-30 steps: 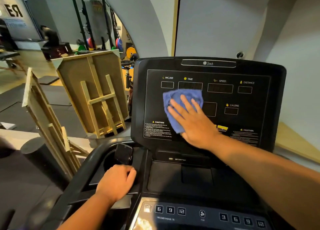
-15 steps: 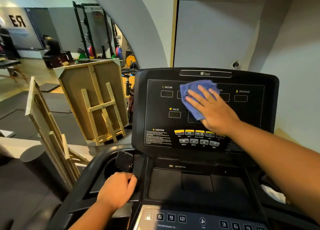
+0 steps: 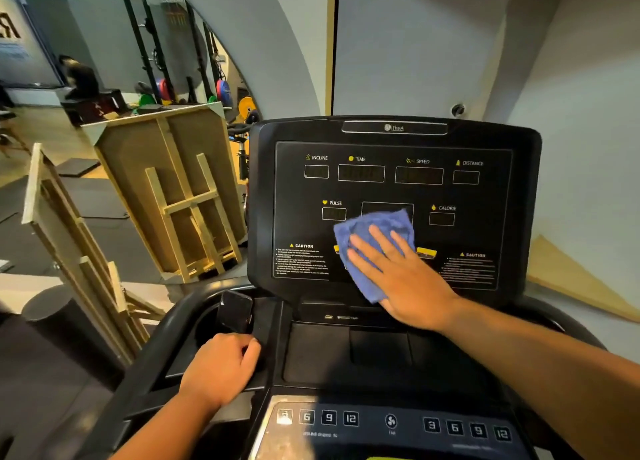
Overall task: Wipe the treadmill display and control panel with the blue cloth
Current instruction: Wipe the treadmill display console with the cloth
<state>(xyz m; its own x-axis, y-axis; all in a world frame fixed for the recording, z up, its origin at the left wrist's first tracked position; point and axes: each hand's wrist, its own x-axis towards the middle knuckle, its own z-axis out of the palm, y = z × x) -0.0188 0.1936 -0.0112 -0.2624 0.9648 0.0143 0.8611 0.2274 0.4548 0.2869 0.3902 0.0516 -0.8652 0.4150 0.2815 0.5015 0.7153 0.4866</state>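
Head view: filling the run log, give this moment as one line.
step: wiping display | right hand: flat on cloth, lower middle of display | left hand: grips console edge | panel: untouched

Dim, warm indoor light; the gym floor (image 3: 41, 140) left of the treadmill display (image 3: 393, 213) is brighter. The display's labels read sharp. Glare whitens a button (image 3: 284, 417) below it. Wide-angle bending curves the walls (image 3: 571, 78) around it.

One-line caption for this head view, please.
Right hand presses blue cloth on treadmill display; left hand grips the console edge.
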